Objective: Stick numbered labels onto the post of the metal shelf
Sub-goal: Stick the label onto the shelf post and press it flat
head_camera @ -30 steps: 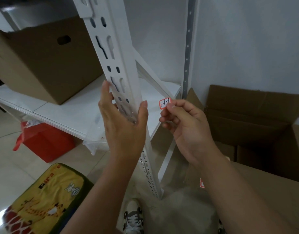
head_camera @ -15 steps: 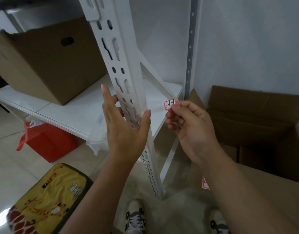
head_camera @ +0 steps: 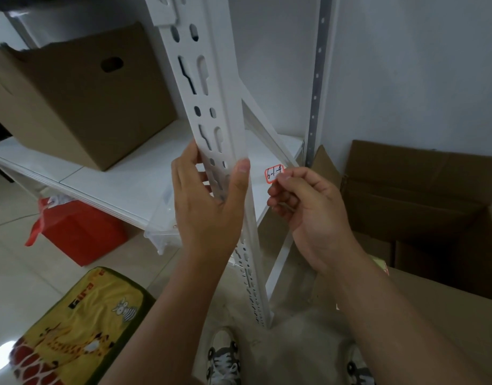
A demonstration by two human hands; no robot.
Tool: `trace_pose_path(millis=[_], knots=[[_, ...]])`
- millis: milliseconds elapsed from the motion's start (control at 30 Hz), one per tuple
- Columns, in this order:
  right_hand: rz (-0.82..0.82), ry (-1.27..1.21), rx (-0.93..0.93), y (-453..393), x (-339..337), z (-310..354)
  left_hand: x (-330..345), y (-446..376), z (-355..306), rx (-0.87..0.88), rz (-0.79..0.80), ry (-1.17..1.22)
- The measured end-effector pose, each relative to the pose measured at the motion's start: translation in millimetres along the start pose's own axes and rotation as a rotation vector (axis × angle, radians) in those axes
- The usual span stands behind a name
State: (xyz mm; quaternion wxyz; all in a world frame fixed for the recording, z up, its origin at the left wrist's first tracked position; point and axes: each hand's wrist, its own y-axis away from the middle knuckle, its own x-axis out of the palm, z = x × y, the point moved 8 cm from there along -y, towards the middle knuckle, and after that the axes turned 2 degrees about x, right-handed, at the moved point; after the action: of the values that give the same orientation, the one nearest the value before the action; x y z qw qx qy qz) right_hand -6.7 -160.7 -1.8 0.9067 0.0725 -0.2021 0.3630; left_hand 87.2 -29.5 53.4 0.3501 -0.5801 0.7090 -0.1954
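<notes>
The white slotted metal post point(head_camera: 211, 87) of the shelf runs from the top centre down to the floor. My left hand point(head_camera: 208, 207) wraps the post at mid height, fingers on its left face and thumb on its right edge. My right hand point(head_camera: 308, 209) pinches a small red-bordered label point(head_camera: 274, 173) marked "6-1-4" between thumb and forefinger. The label hangs just right of the post, a short gap from my left thumb, not touching the metal.
A white shelf board point(head_camera: 119, 184) carries a closed cardboard box point(head_camera: 81, 98) at left. An open cardboard box point(head_camera: 433, 218) stands at right by the wall. A red bag point(head_camera: 78, 234) and a yellow cushion point(head_camera: 81, 323) lie on the floor. A grey rear post point(head_camera: 315, 79) stands behind.
Both hands have risen slightly in the view and the camera has shifted a little. The label stays pinched in my right hand, still just right of the post.
</notes>
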Motion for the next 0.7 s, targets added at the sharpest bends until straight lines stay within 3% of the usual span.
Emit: trace_pose_path(millis=[233,400,567,700], knots=[[0.06,-0.026,-0.017,0.7,5.0,1.0,-1.9,0.3,7.0,0.026,0.1,0.092],[0.168,-0.053,-0.032,5.3,18.8,2.0,-11.3,12.6,0.7,0.043,0.015,0.28],[0.225,-0.001,-0.095,5.8,28.4,1.0,-18.9,23.1,-9.5,0.173,-0.118,0.036],[0.218,0.098,-0.133,5.3,30.8,-1.0,-16.3,21.9,-20.9,0.246,-0.096,-0.037]])
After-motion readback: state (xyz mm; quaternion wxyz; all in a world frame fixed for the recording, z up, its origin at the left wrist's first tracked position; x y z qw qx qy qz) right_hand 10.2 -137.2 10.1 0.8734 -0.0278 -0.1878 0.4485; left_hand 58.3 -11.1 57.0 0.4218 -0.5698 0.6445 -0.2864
